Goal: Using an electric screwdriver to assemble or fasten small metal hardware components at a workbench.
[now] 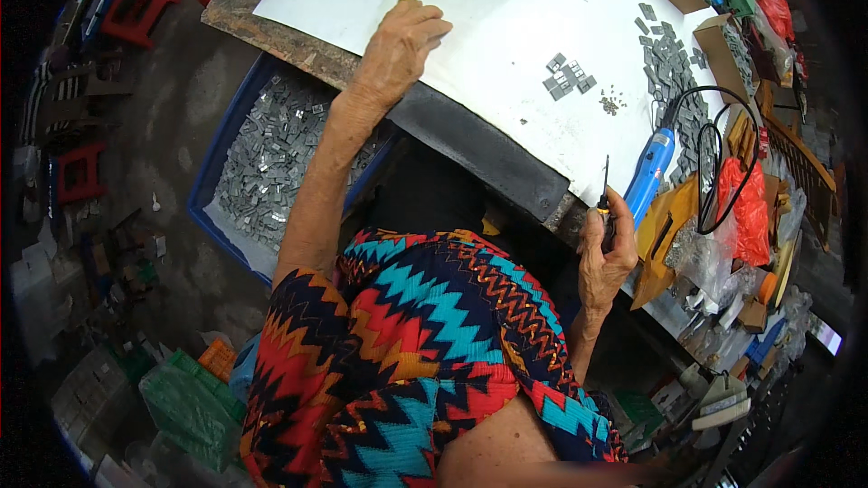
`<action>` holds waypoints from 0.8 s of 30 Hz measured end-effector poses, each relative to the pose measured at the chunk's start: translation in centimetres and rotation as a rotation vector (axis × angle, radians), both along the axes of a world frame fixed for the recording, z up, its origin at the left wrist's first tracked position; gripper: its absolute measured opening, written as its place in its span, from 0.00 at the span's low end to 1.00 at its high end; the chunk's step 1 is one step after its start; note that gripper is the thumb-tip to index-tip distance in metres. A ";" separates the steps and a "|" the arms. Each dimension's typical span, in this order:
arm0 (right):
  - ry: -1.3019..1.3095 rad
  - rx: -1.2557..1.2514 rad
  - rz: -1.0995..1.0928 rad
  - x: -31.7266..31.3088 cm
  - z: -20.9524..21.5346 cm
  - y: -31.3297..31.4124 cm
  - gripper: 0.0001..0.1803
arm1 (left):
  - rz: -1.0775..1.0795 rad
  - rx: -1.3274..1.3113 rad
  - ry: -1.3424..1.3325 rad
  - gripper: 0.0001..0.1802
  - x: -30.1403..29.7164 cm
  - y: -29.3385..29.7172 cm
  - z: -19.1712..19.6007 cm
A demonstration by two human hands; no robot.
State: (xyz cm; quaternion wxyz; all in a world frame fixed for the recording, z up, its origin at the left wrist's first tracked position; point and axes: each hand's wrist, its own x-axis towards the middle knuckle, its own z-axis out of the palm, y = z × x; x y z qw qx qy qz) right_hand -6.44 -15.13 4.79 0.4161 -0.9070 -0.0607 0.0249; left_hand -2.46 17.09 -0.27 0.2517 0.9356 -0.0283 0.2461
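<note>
Many flat grey pieces (pixel 280 163) heaped in a blue-walled bin (pixel 206 178); left hand (pixel 402 41) over smooth white sheet (pixel 506 0), fingers bent together, grip indiscernible; clustered grey rectangular blocks (pixel 562 81) on the sheet; right hand (pixel 606 258), fingers clamped on slim dark-shafted tool (pixel 607 179), beside blue cylindrical driver (pixel 649 176).

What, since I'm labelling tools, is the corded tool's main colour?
Blue; the corded tool shows best in the head view.

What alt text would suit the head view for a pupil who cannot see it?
A bare right hand holds a thin-shafted tool beside a blue corded tool at a white-covered table. The curled left hand is over the table's left side. Small grey parts lie loose on the table, and more fill a blue bin next to it.
</note>
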 end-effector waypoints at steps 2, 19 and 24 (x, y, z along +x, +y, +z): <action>0.041 -0.005 0.004 0.0 0.0 0.0 0.16 | 0.015 -0.035 -0.001 0.11 -0.6 1.0 0.0; -0.030 -0.021 0.105 0.0 -0.1 1.5 0.16 | 0.245 -0.536 -0.037 0.13 -2.7 2.2 0.1; -0.011 -0.017 0.150 0.2 0.3 2.8 0.16 | 0.292 -0.259 -0.043 0.10 -2.5 2.1 -0.1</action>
